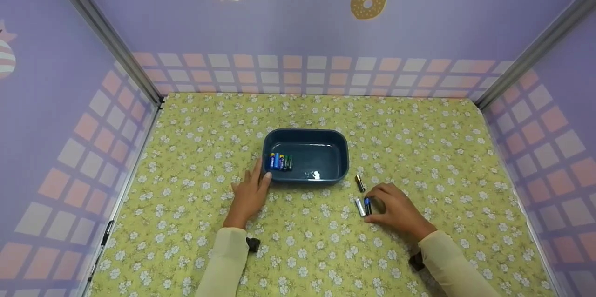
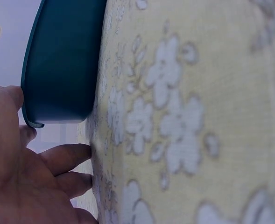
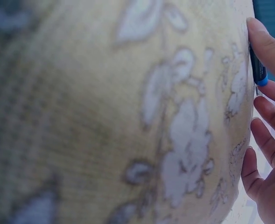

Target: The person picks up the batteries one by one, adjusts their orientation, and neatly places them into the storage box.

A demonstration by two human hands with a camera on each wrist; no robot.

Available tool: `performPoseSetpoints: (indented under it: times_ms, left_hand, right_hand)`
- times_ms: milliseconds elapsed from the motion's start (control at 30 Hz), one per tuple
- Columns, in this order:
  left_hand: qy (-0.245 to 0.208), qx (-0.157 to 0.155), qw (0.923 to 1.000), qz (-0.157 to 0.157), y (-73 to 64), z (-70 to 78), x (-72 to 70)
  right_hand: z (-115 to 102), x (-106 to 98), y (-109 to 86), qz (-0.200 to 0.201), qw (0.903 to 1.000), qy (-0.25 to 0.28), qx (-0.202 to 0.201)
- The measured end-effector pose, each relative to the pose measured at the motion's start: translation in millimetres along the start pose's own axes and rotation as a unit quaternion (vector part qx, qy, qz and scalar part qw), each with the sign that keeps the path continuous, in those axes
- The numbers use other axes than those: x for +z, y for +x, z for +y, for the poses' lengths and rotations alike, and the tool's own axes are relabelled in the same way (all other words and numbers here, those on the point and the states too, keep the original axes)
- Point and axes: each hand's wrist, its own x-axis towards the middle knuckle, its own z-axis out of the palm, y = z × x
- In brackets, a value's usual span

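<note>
A dark blue rectangular tub (image 1: 321,179) holds several small batteries (image 1: 281,162) standing side by side at its left. My left hand (image 1: 250,194) rests at the tub's front left corner, thumb touching the rim and fingers stretched along the outside. In the left wrist view the other fingertips (image 2: 81,151) touch the cloth. On the right, my right hand (image 1: 393,208) pinches a black and blue battery (image 1: 368,206) end to end between thumb and index finger. Right beside it lies a silver battery (image 1: 360,207). A black and gold battery (image 1: 360,184) lies slightly farther back.
A yellow floral cloth (image 1: 298,250) covers the tabletop. Purple walls with a checked band (image 1: 298,73) enclose it at the back and both sides. Dark bands (image 1: 253,244) show at the cuffs of both sleeves.
</note>
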Motion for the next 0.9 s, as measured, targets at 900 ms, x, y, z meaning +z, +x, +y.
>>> performPoseSetpoints:
  times_ms: [900]
  left_hand:
    - [0.005, -0.008, 1.0000, 0.003, -0.3, 0.9, 0.3]
  right_hand:
    - [-10.2, -9.9, 8.3, -0.013, 0.9964, 0.053, 0.065]
